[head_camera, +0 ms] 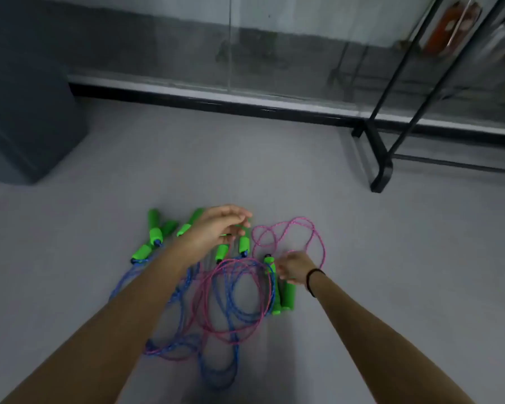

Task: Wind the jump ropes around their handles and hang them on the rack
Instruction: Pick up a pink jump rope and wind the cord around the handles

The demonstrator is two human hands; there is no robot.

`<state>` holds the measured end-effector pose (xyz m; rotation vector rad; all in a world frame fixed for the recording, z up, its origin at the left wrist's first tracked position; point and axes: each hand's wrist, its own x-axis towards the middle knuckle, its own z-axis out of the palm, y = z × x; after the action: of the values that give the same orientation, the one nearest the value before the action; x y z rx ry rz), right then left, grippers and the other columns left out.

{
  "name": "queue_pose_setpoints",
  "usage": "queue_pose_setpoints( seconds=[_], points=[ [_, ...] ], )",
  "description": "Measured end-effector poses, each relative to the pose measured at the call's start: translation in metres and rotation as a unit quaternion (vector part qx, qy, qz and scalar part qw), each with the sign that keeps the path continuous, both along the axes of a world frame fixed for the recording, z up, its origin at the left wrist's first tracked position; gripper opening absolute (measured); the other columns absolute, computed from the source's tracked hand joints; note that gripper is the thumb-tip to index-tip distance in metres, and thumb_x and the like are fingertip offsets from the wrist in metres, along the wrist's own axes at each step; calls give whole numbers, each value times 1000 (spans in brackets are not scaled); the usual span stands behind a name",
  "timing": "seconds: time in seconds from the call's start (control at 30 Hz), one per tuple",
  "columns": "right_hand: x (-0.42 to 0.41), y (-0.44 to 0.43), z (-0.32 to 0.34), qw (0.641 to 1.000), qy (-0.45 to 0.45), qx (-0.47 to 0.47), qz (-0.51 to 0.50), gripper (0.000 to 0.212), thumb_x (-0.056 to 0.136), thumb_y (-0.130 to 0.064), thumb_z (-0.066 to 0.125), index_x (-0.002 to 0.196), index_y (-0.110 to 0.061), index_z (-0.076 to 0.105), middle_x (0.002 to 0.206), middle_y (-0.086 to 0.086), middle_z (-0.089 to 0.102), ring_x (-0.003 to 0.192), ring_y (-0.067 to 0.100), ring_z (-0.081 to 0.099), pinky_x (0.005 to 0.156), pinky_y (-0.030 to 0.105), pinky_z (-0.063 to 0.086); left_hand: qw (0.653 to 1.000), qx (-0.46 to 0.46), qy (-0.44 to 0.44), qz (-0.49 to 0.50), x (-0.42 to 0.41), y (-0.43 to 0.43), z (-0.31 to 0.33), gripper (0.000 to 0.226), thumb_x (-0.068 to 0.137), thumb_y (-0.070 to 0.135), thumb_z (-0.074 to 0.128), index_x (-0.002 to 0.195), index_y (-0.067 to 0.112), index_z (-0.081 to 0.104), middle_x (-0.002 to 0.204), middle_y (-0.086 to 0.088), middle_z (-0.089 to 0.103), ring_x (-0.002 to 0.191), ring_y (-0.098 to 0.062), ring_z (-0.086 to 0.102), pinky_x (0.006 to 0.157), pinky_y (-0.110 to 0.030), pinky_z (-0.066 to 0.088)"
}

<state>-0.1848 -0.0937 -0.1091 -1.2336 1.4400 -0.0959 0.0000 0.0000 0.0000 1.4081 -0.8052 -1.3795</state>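
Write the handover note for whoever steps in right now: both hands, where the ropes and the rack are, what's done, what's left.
Left hand: open, fingers spread, hovering over the green handles at the far side of the pile; holding nothing.
Right hand: down at the pair of green handles on the right, by the pink rope; whether it has gripped anything cannot be told.
Ropes: pink and blue ropes lie loose and tangled together on the floor.
Rack: black frame, far right, by the glass wall.
Done: nothing wound.
Left: untangle, wind each rope around its handles, hang them all.
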Motion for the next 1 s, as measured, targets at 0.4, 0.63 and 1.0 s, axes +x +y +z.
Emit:
queue_pose_setpoints(
  seconds=[0.4, 0.63, 1.0],
  points=[
    [3, 14, -102, 985, 118, -110, 59, 31, 84, 1, 41, 114, 2, 50, 72, 1, 53, 58, 18, 48, 53, 14, 51, 999, 15, -39, -4, -4, -5, -56, 20, 91, 6, 52, 85, 19, 66, 62, 10, 68, 56, -1, 60, 61, -19, 41],
    [20, 25, -119, 934, 268, -187, 146, 26, 85, -19, 47, 98, -30, 67, 128, 6, 42, 128, 28, 31, 104, 45, 30, 998, 37, -37, -22, 2, 0, -72, 17, 91, 9, 53, 88, 19, 67, 69, 8, 68, 61, -5, 61, 59, -17, 44],
    [1, 18, -144, 898, 364, -245, -2, 59, 78, -30, 67, 119, -10, 28, 118, 13, 42, 108, 31, 46, 76, 40, 51, 997, 49, -40, -35, 0, 0, -80, 15, 91, 10, 54, 92, 15, 67, 72, 5, 67, 66, -9, 60, 64, -21, 41]
  ],
)
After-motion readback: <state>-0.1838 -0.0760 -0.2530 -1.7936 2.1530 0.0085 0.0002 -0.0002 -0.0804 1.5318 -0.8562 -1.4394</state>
